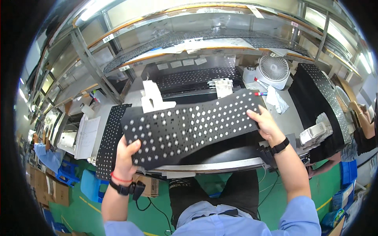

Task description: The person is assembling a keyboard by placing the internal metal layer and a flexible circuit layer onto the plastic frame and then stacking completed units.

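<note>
A long black sheet [189, 128] dotted with rows of white round spots is stretched between my two hands above the bench. My left hand [126, 156] grips its left end, thumb on top and the other fingers hidden beneath. At the right end my right hand [267, 122] is closed on the edge in the same way, with the thumb on the dotted face. The sheet slants, its right end farther from me. Another black dotted sheet [110, 137] lies beside my left hand. Behind the held sheet is a folded white paper piece [152, 96].
Black dotted sheets are stacked at the back [193, 78], and a tall pile [321, 94] stands on the right with a bundle of white cards [315, 133]. A white fan [273, 70], marker [260, 94] and tissue [277, 100] sit at back right. Shelves [212, 42] overhang the bench. Other people work at both sides.
</note>
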The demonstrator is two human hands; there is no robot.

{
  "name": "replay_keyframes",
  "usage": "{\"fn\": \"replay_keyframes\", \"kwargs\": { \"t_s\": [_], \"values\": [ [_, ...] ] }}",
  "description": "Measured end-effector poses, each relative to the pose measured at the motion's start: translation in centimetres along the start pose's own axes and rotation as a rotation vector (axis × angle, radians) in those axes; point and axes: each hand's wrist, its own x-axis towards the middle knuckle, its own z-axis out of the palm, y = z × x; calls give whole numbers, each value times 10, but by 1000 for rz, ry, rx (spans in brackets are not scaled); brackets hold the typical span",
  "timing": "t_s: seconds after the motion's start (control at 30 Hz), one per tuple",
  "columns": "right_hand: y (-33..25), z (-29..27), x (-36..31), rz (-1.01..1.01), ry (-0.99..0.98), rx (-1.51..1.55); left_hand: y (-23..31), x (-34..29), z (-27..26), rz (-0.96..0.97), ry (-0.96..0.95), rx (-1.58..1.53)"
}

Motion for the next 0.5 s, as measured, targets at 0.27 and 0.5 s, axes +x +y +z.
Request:
{"fn": "replay_keyframes", "kwargs": {
  "t_s": [0.27, 0.5],
  "values": [
    [18, -39, 15, -197, 102, -187, -73, 90, -30, 142, -206, 379],
    [30, -53, 20, -222, 141, -132, -90, 102, -25, 208, -187, 350]
  ]
}}
